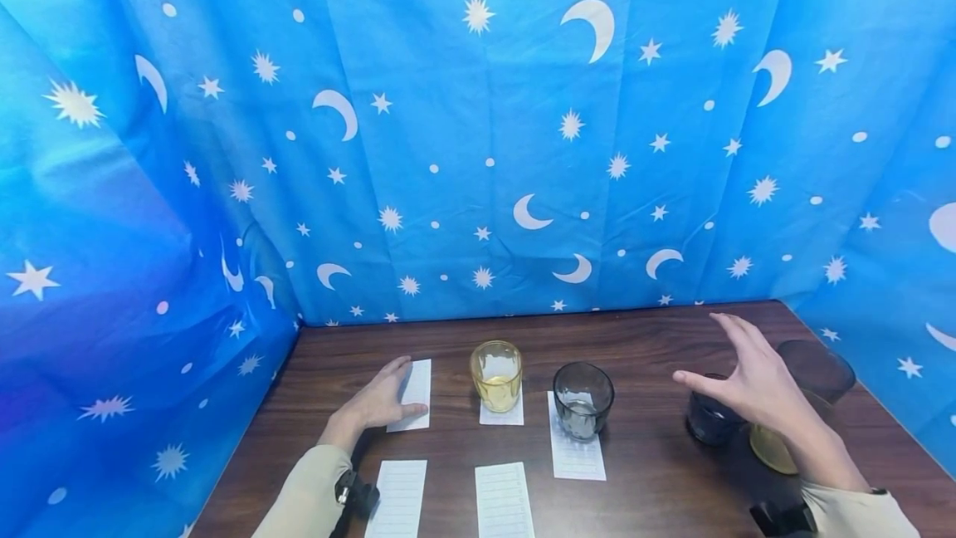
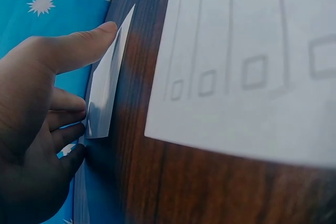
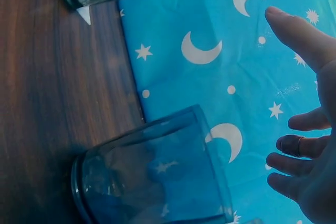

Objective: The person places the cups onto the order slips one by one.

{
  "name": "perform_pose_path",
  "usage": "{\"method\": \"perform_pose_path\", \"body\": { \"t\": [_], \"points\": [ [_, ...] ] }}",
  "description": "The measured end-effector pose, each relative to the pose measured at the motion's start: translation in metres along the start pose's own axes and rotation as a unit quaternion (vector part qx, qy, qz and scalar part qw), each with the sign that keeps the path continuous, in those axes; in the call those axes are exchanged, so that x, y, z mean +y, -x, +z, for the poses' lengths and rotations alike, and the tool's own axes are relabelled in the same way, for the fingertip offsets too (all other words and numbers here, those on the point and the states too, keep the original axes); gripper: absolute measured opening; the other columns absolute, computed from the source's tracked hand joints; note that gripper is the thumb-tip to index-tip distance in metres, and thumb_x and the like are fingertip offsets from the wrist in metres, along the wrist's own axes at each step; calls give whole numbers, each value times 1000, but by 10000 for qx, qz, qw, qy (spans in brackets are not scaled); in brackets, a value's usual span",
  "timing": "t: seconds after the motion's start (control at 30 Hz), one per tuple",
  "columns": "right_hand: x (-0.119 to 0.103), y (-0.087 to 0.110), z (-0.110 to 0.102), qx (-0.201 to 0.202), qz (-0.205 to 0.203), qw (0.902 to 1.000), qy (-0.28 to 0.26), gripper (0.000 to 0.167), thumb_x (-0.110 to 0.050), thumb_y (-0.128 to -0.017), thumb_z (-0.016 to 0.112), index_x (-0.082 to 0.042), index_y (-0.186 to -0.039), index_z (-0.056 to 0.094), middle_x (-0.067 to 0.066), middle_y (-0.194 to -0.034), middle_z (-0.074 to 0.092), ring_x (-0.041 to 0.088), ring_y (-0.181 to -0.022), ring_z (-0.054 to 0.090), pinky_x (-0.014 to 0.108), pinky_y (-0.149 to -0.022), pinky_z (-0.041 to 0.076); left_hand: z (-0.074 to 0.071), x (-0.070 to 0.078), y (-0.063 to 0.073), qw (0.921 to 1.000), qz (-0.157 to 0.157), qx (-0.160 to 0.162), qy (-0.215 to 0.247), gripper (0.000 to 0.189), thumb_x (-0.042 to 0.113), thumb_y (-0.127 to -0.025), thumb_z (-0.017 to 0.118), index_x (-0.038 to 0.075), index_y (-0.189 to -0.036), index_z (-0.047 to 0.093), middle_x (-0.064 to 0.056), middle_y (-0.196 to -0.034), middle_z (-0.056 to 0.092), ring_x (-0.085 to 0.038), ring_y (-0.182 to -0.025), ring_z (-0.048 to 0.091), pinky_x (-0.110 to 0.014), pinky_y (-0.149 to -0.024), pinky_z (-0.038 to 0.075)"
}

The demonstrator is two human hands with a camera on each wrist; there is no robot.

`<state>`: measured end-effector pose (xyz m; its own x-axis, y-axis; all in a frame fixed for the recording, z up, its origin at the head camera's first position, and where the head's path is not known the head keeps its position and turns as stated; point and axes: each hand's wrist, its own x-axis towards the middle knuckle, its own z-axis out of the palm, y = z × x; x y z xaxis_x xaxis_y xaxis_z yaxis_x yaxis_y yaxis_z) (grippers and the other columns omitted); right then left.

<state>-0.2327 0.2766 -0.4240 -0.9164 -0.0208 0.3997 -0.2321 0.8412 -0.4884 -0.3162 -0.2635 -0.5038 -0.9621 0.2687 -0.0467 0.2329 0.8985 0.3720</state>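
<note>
A person's left hand [image 1: 379,401], fingers loosely extended, lies over a paper slip [image 1: 421,380] left of the yellow glass [image 1: 496,376] on a wooden counter [image 1: 635,339]; the right hand [image 1: 762,384], fingers spread, hovers near a dark glass [image 1: 707,427], well right of the yellow glass.

No legible words, numbers or brands in any view. Head view: back-left slip [image 1: 421,380], front-left slip [image 1: 398,498] and front-middle slip [image 1: 504,498] carry faint ruled lines, too small to read. Same for the slip under the yellow glass [image 1: 496,380] and the one under the grey glass [image 1: 583,401]. Left wrist view: close-up slip [image 2: 220,114], lines plus small outlined squares, blurred, no letters readable.
</note>
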Motion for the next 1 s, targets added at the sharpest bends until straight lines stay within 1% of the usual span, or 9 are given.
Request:
{"method": "perform_pose_path", "body": {
  "t": [0.2,0.4,0.63,0.83,1.0],
  "points": [
    [6,3,3,-209,114,9997,107,108,-50,-71,82,8,-146,31,39,-141,34,59,-122,37,76,-89,35,1,0,0,9998,180,10,-123,92,46,-78,77,-5,-145,39,-18,-156,31,-36,-143,32,-50,-115,32],
    [10,7,7,-432,236,9987,148,108,-52,-72,80,8,-146,30,40,-141,32,60,-122,36,76,-88,35,1,0,0,9998,187,13,-92,91,45,-79,78,-6,-144,41,-19,-156,32,-37,-142,33,-50,-114,33],
    [14,11,12,-513,278,9981,192,110,-53,-72,81,10,-145,30,40,-141,33,59,-122,37,75,-89,36,1,-1,0,9998,160,-53,-98,90,46,-79,77,-4,-145,41,-16,-157,30,-34,-144,32,-48,-115,32],
    [15,12,13,-694,327,9968,230,111,-55,-72,79,11,-146,29,40,-141,32,60,-123,36,75,-90,36,2,-1,0,9999,132,-31,-49,91,47,-79,77,-4,-145,41,-15,-158,30,-35,-143,32,-50,-115,32],
    [16,12,16,-833,360,9954,313,111,-58,-72,79,10,-145,30,41,-140,33,59,-122,37,75,-90,37,4,-3,0,9998,179,-6,-57,91,48,-79,77,-4,-144,41,-15,-157,31,-35,-143,33,-50,-114,33]
  ]
}}
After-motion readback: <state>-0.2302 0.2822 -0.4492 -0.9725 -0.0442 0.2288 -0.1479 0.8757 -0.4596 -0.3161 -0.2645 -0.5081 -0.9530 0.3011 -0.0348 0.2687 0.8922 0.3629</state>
